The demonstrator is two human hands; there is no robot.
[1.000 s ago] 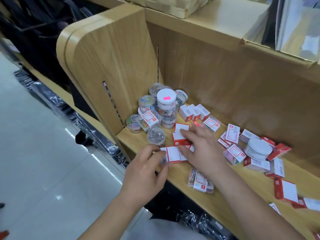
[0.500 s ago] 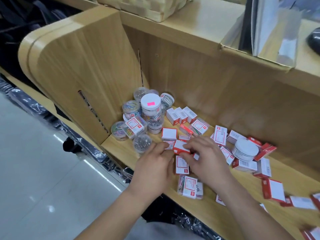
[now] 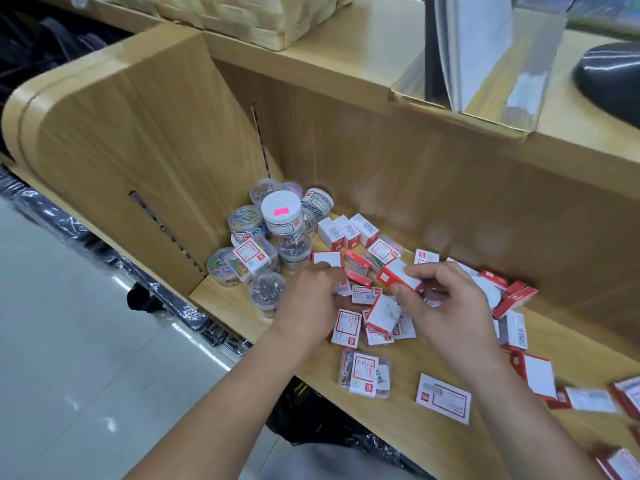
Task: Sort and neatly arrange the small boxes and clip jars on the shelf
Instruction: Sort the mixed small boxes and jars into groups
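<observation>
On the wooden shelf [image 3: 403, 362], the right hand [image 3: 450, 306] pinches a red-and-white box [image 3: 396, 276] between thumb and forefinger, right of the clip jars [image 3: 280, 216] clustered in the far left corner, while the left hand [image 3: 308, 303] curls its fingers onto the scattered small boxes [image 3: 346, 327], grip unclear.

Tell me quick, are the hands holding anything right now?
The left hand: fingers curled over small boxes, grip cannot be told.
The right hand: closed, pinching a red-and-white box.
</observation>
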